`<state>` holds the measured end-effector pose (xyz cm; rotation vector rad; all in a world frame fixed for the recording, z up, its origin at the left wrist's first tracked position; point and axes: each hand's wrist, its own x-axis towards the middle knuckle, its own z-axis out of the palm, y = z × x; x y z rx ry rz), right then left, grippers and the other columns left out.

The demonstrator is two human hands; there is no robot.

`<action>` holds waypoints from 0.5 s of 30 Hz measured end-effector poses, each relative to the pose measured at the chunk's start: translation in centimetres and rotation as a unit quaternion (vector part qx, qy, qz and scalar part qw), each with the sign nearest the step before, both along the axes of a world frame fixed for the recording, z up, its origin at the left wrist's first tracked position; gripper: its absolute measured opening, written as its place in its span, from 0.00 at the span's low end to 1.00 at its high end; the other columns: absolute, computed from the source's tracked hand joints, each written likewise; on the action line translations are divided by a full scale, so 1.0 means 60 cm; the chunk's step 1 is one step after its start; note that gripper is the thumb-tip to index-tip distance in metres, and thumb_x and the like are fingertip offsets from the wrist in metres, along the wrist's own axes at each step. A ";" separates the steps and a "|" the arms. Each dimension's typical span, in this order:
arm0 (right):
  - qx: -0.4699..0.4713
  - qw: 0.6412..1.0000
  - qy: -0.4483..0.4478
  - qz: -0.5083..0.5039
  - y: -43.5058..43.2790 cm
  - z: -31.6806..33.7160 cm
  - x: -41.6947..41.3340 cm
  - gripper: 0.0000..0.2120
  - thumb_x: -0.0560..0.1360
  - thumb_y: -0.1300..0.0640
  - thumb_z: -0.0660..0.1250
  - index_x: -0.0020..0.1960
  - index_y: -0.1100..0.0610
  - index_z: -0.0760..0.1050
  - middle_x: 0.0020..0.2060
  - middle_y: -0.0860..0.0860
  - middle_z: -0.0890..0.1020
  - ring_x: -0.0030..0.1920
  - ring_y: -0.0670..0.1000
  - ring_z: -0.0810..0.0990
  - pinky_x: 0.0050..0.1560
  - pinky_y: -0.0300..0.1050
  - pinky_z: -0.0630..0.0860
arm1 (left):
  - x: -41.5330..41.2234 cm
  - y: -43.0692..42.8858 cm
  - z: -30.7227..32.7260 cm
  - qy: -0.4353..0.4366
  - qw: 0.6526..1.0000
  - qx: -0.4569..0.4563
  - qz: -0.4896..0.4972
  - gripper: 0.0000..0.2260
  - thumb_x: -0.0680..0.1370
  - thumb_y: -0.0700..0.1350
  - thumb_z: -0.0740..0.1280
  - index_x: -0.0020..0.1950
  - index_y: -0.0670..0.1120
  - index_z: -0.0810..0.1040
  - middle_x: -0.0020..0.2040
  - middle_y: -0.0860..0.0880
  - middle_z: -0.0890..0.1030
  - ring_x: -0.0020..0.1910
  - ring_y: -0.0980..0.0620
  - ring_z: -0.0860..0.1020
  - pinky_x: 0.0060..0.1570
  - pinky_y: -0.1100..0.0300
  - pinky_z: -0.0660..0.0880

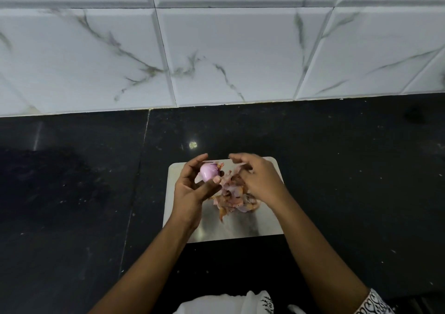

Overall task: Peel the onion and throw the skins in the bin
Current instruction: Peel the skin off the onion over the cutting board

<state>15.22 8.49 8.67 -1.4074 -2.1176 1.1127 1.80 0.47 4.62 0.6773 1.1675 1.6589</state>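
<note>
A small pink-purple onion (208, 172) is held in my left hand (195, 188), fingers and thumb curled round it, just above a steel board (240, 227). My right hand (257, 181) hovers beside it to the right and pinches a thin strip of skin (237, 169) that is blurred. Below and between the hands, a heap of orange-pink onion skins (234, 200) lies on the board. No bin is in view.
The board rests on a black stone counter (72, 205) that runs back to a white marble-patterned tile wall (216, 48). A seam in the counter runs left of the board. White patterned clothing (228, 304) shows at the bottom edge.
</note>
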 end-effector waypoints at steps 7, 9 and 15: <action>0.197 0.972 -0.043 0.118 -0.002 0.048 -0.010 0.11 0.74 0.55 0.68 0.56 0.53 0.79 0.51 0.49 0.82 0.49 0.46 0.78 0.52 0.45 0.77 | -0.003 0.002 0.012 0.133 0.990 0.040 -0.015 0.18 0.67 0.34 0.73 0.55 0.44 0.77 0.50 0.56 0.82 0.49 0.49 0.82 0.45 0.57 0.81; 0.225 0.964 -0.045 0.132 0.003 0.051 -0.010 0.09 0.74 0.56 0.68 0.53 0.54 0.81 0.48 0.50 0.83 0.46 0.47 0.79 0.51 0.47 0.77 | -0.007 0.001 0.013 0.166 0.985 0.041 -0.014 0.19 0.65 0.39 0.74 0.55 0.46 0.77 0.51 0.55 0.82 0.50 0.47 0.82 0.47 0.54 0.81; 0.240 0.952 -0.046 0.185 0.018 0.056 -0.002 0.07 0.73 0.56 0.69 0.49 0.55 0.81 0.43 0.50 0.83 0.42 0.47 0.79 0.45 0.45 0.78 | -0.014 -0.006 0.025 0.217 0.974 0.041 -0.050 0.19 0.65 0.37 0.75 0.53 0.48 0.77 0.50 0.61 0.81 0.49 0.52 0.83 0.45 0.59 0.81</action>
